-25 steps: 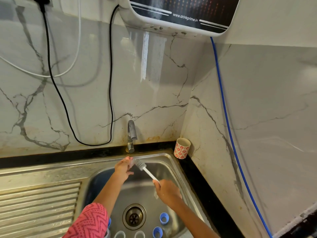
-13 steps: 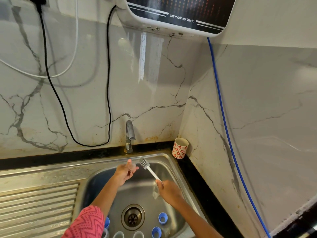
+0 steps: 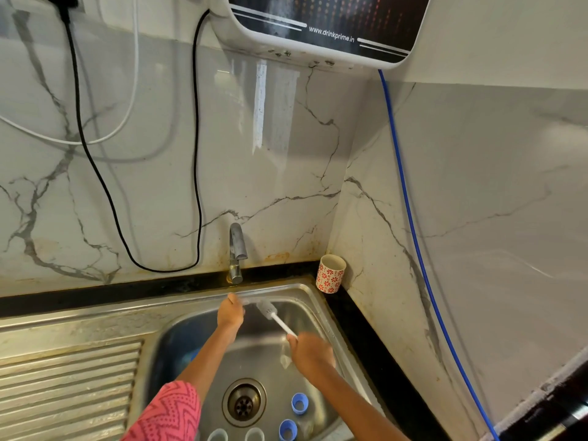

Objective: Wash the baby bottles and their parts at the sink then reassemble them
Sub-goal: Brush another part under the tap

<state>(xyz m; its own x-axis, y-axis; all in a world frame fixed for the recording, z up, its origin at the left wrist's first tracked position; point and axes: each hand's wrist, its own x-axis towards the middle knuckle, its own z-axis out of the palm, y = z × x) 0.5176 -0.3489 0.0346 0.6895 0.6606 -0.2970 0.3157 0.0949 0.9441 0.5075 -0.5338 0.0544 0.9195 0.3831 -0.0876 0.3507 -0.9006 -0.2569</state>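
Observation:
My right hand [image 3: 310, 351] grips the white handle of a bottle brush [image 3: 266, 308], whose grey head points up toward the back of the sink [image 3: 178, 329]. My left hand [image 3: 230, 313] is just left of the brush head, under the tap [image 3: 237, 249]. Its fingertips pinch a small pale part that is blurred. Two blue bottle rings [image 3: 299, 403] [image 3: 288, 430] lie right of the drain [image 3: 244, 402]. Two clear bottle parts [image 3: 218, 436] [image 3: 254, 435] show their rims at the bottom edge.
A ribbed steel draining board [image 3: 63, 386] lies left of the basin. A red-patterned cup [image 3: 331, 273] stands in the back right corner. A water purifier [image 3: 318, 27] hangs above, with a blue tube [image 3: 410, 218] and a black cable [image 3: 197, 186] running down the marble wall.
Both hands and the brush have shifted slightly toward the sink's back rim. My left hand has moved up closer to the tap's base.

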